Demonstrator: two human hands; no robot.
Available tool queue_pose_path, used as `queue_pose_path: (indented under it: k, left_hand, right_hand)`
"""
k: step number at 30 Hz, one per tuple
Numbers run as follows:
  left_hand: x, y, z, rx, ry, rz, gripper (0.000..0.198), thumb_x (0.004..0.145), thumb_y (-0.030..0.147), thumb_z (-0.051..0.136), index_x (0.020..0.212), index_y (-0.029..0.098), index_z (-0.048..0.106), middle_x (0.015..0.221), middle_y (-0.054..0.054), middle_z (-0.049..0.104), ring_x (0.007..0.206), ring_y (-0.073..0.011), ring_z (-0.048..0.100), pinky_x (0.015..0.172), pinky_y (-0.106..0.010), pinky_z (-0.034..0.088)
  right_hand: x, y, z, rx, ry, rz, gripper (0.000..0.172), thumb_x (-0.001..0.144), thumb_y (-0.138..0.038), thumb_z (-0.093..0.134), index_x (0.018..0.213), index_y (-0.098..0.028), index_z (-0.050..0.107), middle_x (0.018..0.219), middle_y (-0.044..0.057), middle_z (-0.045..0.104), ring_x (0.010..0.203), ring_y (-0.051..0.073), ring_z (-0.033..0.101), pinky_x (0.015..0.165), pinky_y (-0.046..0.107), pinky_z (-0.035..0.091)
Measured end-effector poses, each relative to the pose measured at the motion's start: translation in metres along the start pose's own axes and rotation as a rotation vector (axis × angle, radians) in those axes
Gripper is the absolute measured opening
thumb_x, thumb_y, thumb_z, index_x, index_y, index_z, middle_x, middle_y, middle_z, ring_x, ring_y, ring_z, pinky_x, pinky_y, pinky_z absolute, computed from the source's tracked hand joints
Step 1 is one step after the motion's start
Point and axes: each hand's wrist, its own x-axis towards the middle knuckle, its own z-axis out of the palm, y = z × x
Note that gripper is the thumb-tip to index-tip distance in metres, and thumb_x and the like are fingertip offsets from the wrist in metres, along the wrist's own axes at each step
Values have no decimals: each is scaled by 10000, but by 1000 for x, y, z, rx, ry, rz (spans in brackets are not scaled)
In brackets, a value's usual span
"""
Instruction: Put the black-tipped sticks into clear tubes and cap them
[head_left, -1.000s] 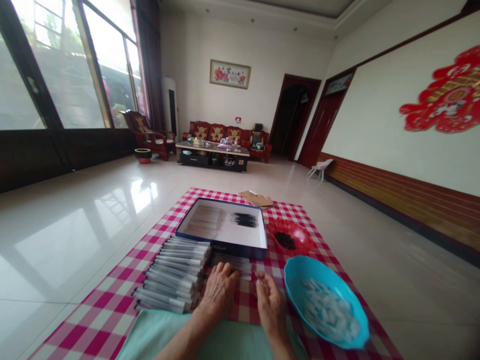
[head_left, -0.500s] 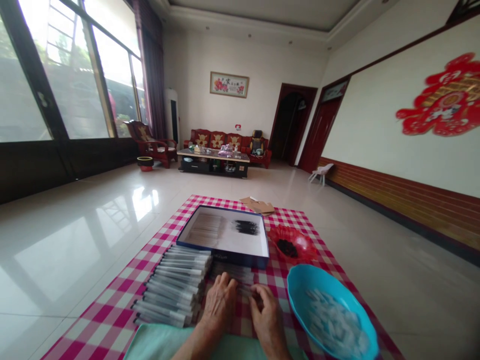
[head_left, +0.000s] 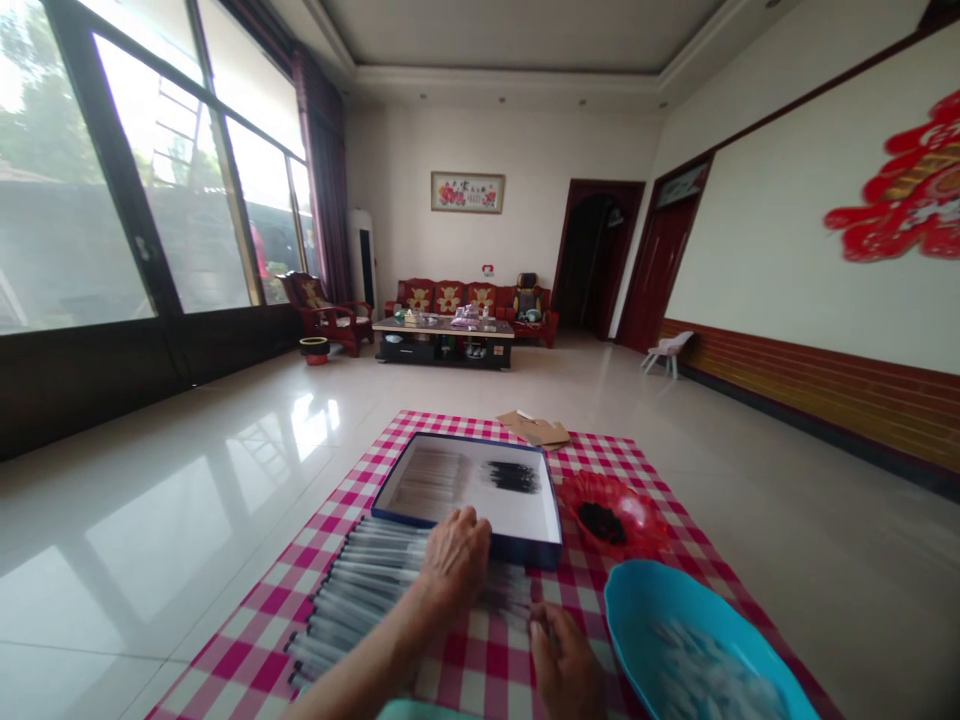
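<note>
My left hand (head_left: 459, 552) reaches over the front edge of the shallow blue-rimmed box (head_left: 544, 555), its fingers curled together; what is under them is hidden. My right hand (head_left: 566, 655) is closer to me, thumb and forefinger pinched at the end of a thin clear pen tube, somewhat blurred. More clear pen tubes (head_left: 510, 588) lie between the hands, in front of the box. To the left is a stacked pile of clear pens (head_left: 360, 580) with dark tips, partly behind my left forearm. Inside the box are thin clear sticks (head_left: 427, 478) and a bunch of black refill-like pieces (head_left: 512, 476).
Right of the box stands a red flower-shaped bowl (head_left: 637, 515) holding small black parts. A blue basin (head_left: 626, 600) with whitish clear pieces is at the near right. Brown cardboard (head_left: 536, 430) lies at the far edge of the checked tablecloth (head_left: 480, 640).
My left hand has moved forward to the box's front edge. My right hand stays low near the tube ends, slightly farther right. The camera view has tilted and shifted.
</note>
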Motion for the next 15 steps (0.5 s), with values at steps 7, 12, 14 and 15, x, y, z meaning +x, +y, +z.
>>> queue_pose_path:
  k: [7, 12, 14, 15]
  left_hand:
    - [100, -85, 4, 89, -196, -109, 289, 905, 318, 550, 1146, 158, 557, 1143, -76, 583, 964, -200, 597, 815, -403, 510]
    - [110, -109, 32, 107, -291, -73, 302, 903, 314, 555, 1165, 164, 548, 1163, -78, 575, 978, -205, 595, 818, -406, 514]
    - [109, -111, 37, 112, -301, -44, 302, 903, 314, 555, 1165, 164, 548, 1166, -79, 574, 983, -207, 593, 823, -409, 511]
    - [108, -112, 39, 112, -303, -31, 300, 903, 314, 554, 1163, 164, 549, 1166, -78, 574, 984, -207, 593, 824, -409, 511]
  right_hand:
    - [-3, 9, 6, 10, 47, -46, 243, 837, -390, 495, 886, -223, 665, 848, 52, 720, 778, 199, 680, 692, 251, 543]
    - [-4, 5, 9, 19, 106, -57, 248, 852, -387, 473, 849, -222, 657, 821, 52, 708, 759, 195, 674, 685, 253, 542]
    - [-3, 5, 7, 1, 73, -76, 223, 848, -356, 481, 855, -220, 657, 824, 52, 710, 759, 191, 677, 679, 245, 546]
    - [-2, 6, 6, -12, 49, -89, 210, 844, -337, 486, 863, -218, 658, 829, 52, 713, 760, 189, 680, 675, 240, 549]
